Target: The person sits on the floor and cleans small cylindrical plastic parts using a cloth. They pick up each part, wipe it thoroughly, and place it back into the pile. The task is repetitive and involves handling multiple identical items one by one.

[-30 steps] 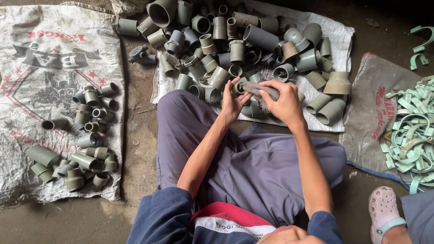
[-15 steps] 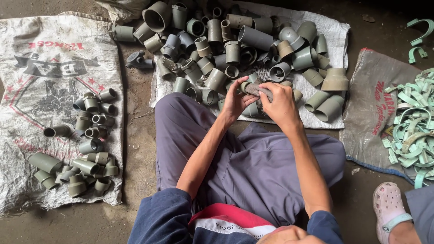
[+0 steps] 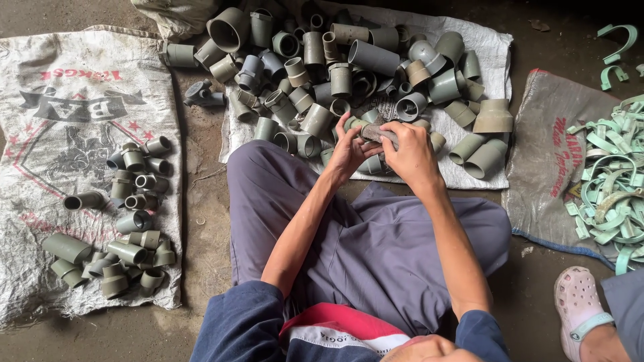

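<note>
Grey pipe fitting (image 3: pixel 377 133), held at frame centre just below the large heap of fittings (image 3: pixel 349 60), is gripped by both the left hand (image 3: pixel 347 149) and right hand (image 3: pixel 410 153); judgement: a firm two-handed hold near its ends would suit best.

Dim, flat ambient light, no clear source. Soft shadows only. Top edge falls into darkness. No glare. Focus sharp centre, slight softness and wide-angle stretch at corners. Minimal motion blur.
</note>
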